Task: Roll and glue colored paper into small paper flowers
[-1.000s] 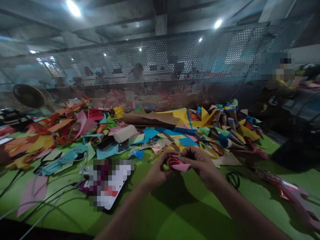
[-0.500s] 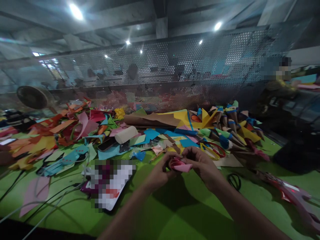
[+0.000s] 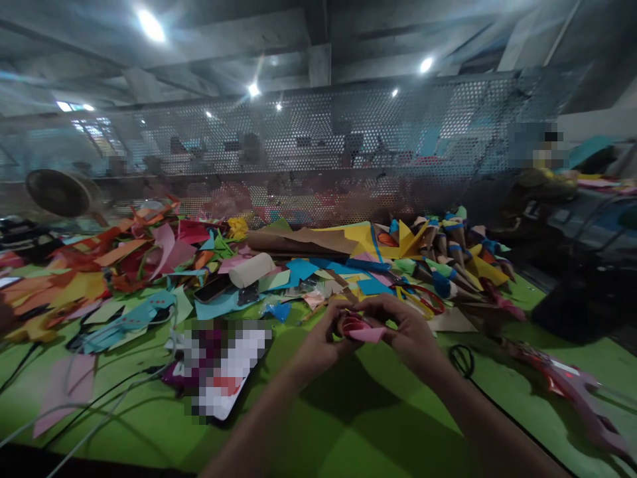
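Note:
Between my two hands is a small rolled piece of pink paper (image 3: 367,333), coiled at its left with a loose flap pointing right. My left hand (image 3: 323,338) is closed around the coiled side, fingertips above and thumb below. On the other side my right hand (image 3: 405,328) pinches the paper near the flap, its index finger reaching over the top. Both hands hover above the green table (image 3: 343,431) and throw a shadow on it. The inside of the roll is dark and partly hidden by fingers.
To the right lies a pink glue gun (image 3: 572,392) beside a black cable loop (image 3: 462,360). A phone (image 3: 236,372) rests at left near pale cables. Behind are coloured paper scraps (image 3: 169,249), red-handled scissors (image 3: 430,299), and several paper cones (image 3: 448,255). A person (image 3: 537,179) sits far right.
My right hand's fingers have stretched further over the top of the roll, and the hand sits slightly flatter. The paper stays in nearly the same place. The view has shifted slightly.

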`<action>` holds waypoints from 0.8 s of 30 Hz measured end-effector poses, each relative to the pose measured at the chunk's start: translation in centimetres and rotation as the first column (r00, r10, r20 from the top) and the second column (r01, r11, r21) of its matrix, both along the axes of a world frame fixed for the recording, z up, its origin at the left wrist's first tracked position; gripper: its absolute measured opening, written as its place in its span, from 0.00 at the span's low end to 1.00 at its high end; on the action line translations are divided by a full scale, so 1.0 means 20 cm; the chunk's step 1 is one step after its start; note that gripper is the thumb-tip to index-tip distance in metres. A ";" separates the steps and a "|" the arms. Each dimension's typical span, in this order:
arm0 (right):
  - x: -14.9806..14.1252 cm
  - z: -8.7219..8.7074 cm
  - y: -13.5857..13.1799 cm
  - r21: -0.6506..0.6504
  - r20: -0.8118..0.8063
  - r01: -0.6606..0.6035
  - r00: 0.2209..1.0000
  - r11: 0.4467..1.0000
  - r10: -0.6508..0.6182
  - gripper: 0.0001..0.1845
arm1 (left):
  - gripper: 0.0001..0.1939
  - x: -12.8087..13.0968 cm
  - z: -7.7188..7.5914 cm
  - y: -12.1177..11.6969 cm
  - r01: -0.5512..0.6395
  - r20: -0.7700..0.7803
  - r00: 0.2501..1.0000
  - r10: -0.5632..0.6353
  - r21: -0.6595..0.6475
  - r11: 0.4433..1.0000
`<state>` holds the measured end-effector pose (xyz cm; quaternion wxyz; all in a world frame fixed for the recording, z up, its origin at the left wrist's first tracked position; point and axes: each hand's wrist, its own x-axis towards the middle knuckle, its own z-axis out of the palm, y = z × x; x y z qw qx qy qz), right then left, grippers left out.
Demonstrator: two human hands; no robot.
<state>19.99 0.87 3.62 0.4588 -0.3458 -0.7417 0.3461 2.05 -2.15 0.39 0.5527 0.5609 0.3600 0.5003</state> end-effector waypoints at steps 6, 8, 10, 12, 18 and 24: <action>0.00 0.02 -0.01 0.095 0.050 -0.023 0.999 0.995 0.018 0.05 | 0.25 0.01 0.02 0.00 -0.016 0.003 1.000 0.016 0.079 0.997; 0.01 0.03 -0.02 0.125 0.075 -0.030 0.997 0.992 0.021 0.06 | 0.26 0.01 0.02 0.00 -0.007 0.015 1.000 0.006 0.074 0.997; 0.01 0.03 -0.02 0.149 0.116 -0.042 0.993 0.988 0.025 0.07 | 0.26 0.01 0.02 0.00 0.005 0.028 1.000 -0.007 0.052 0.999; 0.02 0.03 -0.03 0.159 0.153 -0.059 0.988 0.985 0.034 0.08 | 0.27 0.01 0.01 0.00 0.013 0.035 0.999 -0.013 0.023 1.000; 0.03 0.03 -0.03 0.145 0.190 -0.108 0.979 0.984 0.079 0.10 | 0.26 0.00 0.00 0.00 0.018 0.068 0.998 -0.019 0.007 1.000; 0.04 0.03 -0.04 0.178 0.254 -0.145 0.962 0.973 0.097 0.10 | 0.28 0.01 0.01 0.00 0.043 0.128 0.991 -0.034 -0.072 0.996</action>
